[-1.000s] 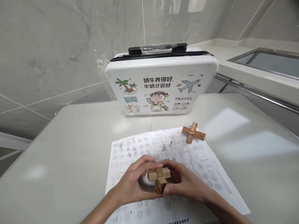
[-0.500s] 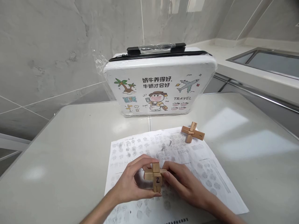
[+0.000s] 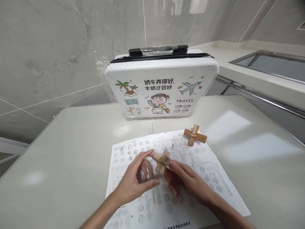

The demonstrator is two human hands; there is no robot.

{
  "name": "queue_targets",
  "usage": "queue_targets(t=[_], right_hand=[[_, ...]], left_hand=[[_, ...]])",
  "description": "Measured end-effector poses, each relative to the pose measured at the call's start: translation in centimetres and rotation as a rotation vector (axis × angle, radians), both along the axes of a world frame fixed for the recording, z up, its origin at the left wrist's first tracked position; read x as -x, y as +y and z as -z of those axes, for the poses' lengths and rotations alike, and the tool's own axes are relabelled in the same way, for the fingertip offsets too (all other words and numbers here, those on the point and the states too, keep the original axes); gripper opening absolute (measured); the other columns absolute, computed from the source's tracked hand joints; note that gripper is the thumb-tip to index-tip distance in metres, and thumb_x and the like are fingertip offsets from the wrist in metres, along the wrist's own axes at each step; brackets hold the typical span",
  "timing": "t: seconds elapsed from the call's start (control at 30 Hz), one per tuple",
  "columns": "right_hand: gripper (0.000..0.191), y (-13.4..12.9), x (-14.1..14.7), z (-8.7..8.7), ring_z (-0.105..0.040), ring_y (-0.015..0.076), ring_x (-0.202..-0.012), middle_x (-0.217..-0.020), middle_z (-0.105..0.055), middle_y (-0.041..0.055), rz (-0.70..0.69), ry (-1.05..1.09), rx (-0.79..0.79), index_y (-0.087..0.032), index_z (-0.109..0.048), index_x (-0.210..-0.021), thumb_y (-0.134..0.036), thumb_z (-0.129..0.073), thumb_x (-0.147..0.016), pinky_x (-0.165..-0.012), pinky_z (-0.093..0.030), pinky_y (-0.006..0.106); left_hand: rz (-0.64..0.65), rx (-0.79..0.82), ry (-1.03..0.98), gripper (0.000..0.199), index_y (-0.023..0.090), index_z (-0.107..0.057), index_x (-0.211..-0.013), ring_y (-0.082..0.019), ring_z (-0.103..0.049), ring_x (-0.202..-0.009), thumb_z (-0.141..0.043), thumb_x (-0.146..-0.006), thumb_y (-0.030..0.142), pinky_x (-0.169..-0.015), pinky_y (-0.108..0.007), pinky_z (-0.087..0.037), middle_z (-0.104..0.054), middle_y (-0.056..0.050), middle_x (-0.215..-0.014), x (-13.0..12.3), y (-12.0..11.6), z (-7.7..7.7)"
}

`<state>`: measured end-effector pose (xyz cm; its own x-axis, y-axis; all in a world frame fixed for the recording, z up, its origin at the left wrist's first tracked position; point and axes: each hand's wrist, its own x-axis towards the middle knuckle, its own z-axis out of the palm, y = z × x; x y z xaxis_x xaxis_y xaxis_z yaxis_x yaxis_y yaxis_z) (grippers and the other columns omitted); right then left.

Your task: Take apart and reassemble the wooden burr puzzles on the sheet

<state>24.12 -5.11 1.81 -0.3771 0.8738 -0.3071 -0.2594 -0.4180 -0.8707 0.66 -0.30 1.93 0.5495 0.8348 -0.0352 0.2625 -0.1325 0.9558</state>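
Observation:
A light wooden interlocking puzzle, cross-shaped and blurred by motion, is held in the air above the printed sheet. My right hand pinches its right side between thumb and fingers. A dark mark shows on the block end facing up. My left hand lies to the left with thumb and fingers apart. Its index fingertip is at the puzzle's upper left end; whether it touches I cannot tell. Behind my right hand, a browner wooden puzzle of crossed sticks rests at the sheet's upper right corner.
A white cartoon-printed suitcase in clear plastic stands at the back of the pale table. Grey tiled wall rises behind it. On the right, a counter holds a sink.
The held puzzle has turned and tilted, rising slightly to the right in my right hand. My left thumb and fingers have come off its top and bottom.

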Motion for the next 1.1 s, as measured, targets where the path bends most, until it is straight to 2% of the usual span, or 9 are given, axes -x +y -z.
queue_targets(t=[0.1, 0.2, 0.33, 0.67, 0.8, 0.93, 1.03, 1.1], right_hand=[[0.051, 0.8, -0.8, 0.3, -0.055, 0.0117, -0.053, -0.076, -0.059, -0.0012, 0.182, 0.111, 0.111, -0.019, -0.064, -0.092, -0.07, -0.065, -0.099, -0.043, -0.044, 0.022], [0.046, 1.6, -2.0, 0.4, -0.05, 0.0096, -0.051, -0.075, -0.056, -0.0024, 0.285, 0.159, 0.224, -0.02, -0.062, -0.088, -0.064, -0.07, -0.098, -0.038, -0.042, 0.019], [0.039, 2.4, -3.3, 0.6, -0.047, 0.0082, -0.053, -0.077, -0.054, -0.0028, 0.369, 0.209, 0.312, -0.02, -0.062, -0.091, -0.057, -0.073, -0.099, -0.037, -0.04, 0.016], [0.035, 3.0, -4.1, 1.4, -0.041, 0.0081, -0.054, -0.081, -0.054, -0.0014, 0.44, 0.34, 0.306, -0.022, -0.067, -0.1, -0.056, -0.076, -0.098, -0.036, -0.039, 0.013], [0.034, 2.3, -3.4, 1.0, -0.045, 0.0073, -0.054, -0.083, -0.056, -0.0026, 0.376, 0.252, 0.292, -0.022, -0.067, -0.109, -0.051, -0.08, -0.096, -0.036, -0.039, 0.014], [0.035, 1.4, -2.2, 0.8, -0.052, 0.0093, -0.055, -0.078, -0.057, -0.0035, 0.147, 0.112, 0.132, -0.021, -0.063, -0.097, -0.053, -0.079, -0.096, -0.042, -0.043, 0.019], [0.036, 0.9, -1.6, 0.5, -0.058, 0.0132, -0.056, -0.07, -0.06, -0.0038, 0.004, -0.018, 0.012, -0.022, -0.062, -0.097, -0.057, -0.072, -0.1, -0.052, -0.051, 0.025], [0.037, 0.9, -1.5, 0.2, -0.061, 0.0147, -0.058, -0.069, -0.063, -0.0032, -0.037, -0.073, -0.025, -0.022, -0.062, -0.098, -0.058, -0.069, -0.102, -0.057, -0.053, 0.028]], left_hand=[[-0.04, 0.035, 0.023, 0.055, 0.032, -0.055, -0.15, -0.014, -0.061, -0.078, -0.073, -0.101, 0.046, -0.072, -0.029, -0.055, -0.068, -0.008, -0.115, -0.3, -0.1, -0.1], [-0.029, 0.012, 0.066, 0.037, 0.029, -0.063, -0.138, -0.013, -0.059, -0.076, -0.069, -0.104, 0.044, -0.068, -0.027, -0.053, -0.066, -0.009, -0.12, -0.6, 0.0, -0.5], [-0.015, 0.011, 0.092, 0.032, 0.029, -0.064, -0.133, -0.012, -0.058, -0.075, -0.067, -0.104, 0.043, -0.065, -0.026, -0.052, -0.065, -0.008, -0.12, -0.8, 0.1, -0.7], [-0.003, -0.003, 0.112, 0.029, 0.026, -0.067, -0.127, -0.014, -0.055, -0.071, -0.066, -0.104, 0.044, -0.063, -0.026, -0.048, -0.063, -0.004, -0.099, -0.7, 0.0, -0.6], [-0.004, -0.002, 0.123, 0.026, 0.026, -0.069, -0.123, -0.013, -0.054, -0.07, -0.065, -0.105, 0.044, -0.063, -0.025, -0.047, -0.065, -0.004, -0.098, -0.8, 0.0, -0.7], [0.025, 0.011, 0.168, 0.025, 0.024, -0.074, -0.114, -0.013, -0.053, -0.067, -0.061, -0.106, 0.044, -0.061, -0.024, -0.044, -0.066, -0.001, -0.086, -1.0, 0.0, -0.8], [0.048, -0.011, 0.233, 0.029, 0.022, -0.076, -0.099, -0.012, -0.043, -0.059, -0.059, -0.107, 0.044, -0.057, -0.024, -0.038, -0.056, 0.003, -0.069, -1.0, -0.1, -0.7], [0.062, -0.035, 0.263, 0.03, 0.022, -0.074, -0.092, -0.011, -0.039, -0.057, -0.059, -0.107, 0.043, -0.057, -0.024, -0.036, -0.047, 0.006, -0.062, -1.0, -0.1, -0.6]])
